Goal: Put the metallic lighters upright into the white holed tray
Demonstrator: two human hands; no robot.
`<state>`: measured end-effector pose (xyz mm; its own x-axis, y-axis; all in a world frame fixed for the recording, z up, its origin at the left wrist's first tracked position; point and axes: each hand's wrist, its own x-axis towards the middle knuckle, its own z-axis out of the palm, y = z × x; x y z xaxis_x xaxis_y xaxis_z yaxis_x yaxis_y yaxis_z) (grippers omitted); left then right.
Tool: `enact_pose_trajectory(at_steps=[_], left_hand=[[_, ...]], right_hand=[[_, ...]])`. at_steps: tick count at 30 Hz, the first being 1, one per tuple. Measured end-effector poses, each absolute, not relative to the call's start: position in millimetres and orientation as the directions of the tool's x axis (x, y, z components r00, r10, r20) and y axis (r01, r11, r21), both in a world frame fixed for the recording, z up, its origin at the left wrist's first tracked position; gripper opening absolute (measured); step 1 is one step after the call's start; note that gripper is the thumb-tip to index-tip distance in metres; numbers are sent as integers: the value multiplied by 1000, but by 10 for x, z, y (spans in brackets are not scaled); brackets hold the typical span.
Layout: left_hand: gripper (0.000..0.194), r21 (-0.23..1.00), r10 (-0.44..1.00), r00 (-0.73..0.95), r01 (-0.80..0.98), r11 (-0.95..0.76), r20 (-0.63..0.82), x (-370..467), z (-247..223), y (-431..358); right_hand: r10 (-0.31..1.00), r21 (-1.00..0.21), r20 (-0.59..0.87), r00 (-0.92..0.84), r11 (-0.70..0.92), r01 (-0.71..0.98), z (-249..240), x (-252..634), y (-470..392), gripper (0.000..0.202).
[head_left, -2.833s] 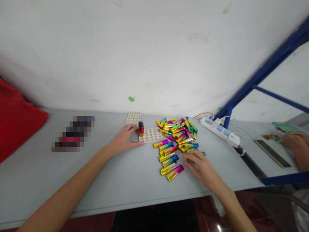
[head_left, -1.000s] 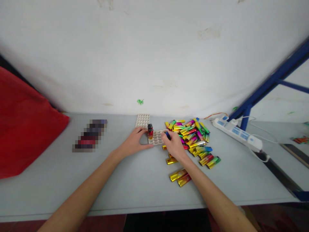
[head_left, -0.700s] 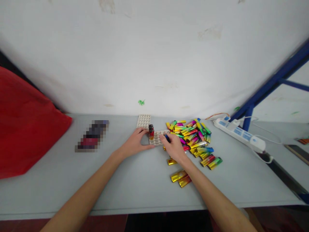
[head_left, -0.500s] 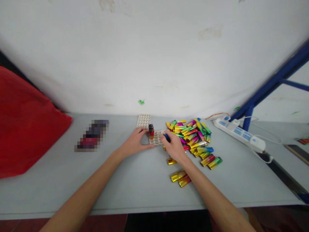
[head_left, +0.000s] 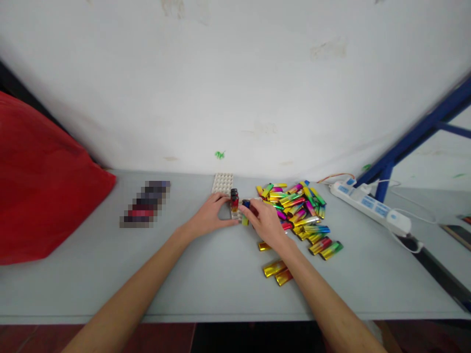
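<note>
My right hand (head_left: 267, 220) pinches an upright lighter (head_left: 245, 220) with a dark blue top and a yellow lower end, over the pale tray (head_left: 235, 216) with rows of holes. At the tray's left end stand red and black lighters (head_left: 234, 202), upright in its holes. My left hand (head_left: 209, 215) grips that end, fingers at the far edge and thumb at the near edge. Much of the tray is hidden behind my right hand. Whether the held lighter's bottom sits in a hole I cannot tell.
A heap of shiny coloured lighters (head_left: 294, 206) lies right of the tray, with some nearer the front edge. Another holed tray (head_left: 222, 183) lies near the wall. A white power strip (head_left: 371, 206) is on the right, a red bag (head_left: 47, 191) on the left.
My right hand has shifted slightly left and the lighter in it now shows upright beside the standing ones. My left hand stays at the tray. The view has moved a little.
</note>
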<state>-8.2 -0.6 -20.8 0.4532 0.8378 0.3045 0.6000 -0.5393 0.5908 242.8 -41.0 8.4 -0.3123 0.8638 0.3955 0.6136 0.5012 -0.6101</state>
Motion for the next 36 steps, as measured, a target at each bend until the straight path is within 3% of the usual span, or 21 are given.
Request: enact_pose_trajectory(at_steps=[6, 14, 17, 20, 25, 30, 36], left_hand=[[68, 594, 831, 452, 586, -551, 324, -73, -203, -17], [66, 598, 826, 454, 575, -558, 334, -74, -209, -13], [68, 595, 826, 451, 577, -559, 338, -75, -223, -6], [72, 595, 831, 453, 586, -550, 322, -79, -232, 4], [78, 602, 841, 442, 593, -534, 311, -83, -236, 12], [80, 604, 846, 436, 597, -527, 307, -82, -237, 18], [86, 599, 851, 437, 610, -518, 291, -86, -242, 26]], right_hand=[[831, -495, 371, -415, 555, 668, 69, 2379, -390, 25], [854, -222, 349, -385, 474, 852, 129, 2229, -430, 32], [853, -246, 336, -400, 489, 837, 128, 2284, -421, 24], [845, -350, 347, -408, 520, 779, 165, 2463, -401, 14], [838, -507, 418, -350, 535, 676, 334, 2927, -530, 15], [863, -534, 359, -357, 503, 680, 392, 3438, -944, 15], [876, -538, 269, -399, 481, 692, 132, 3747, -1268, 18]])
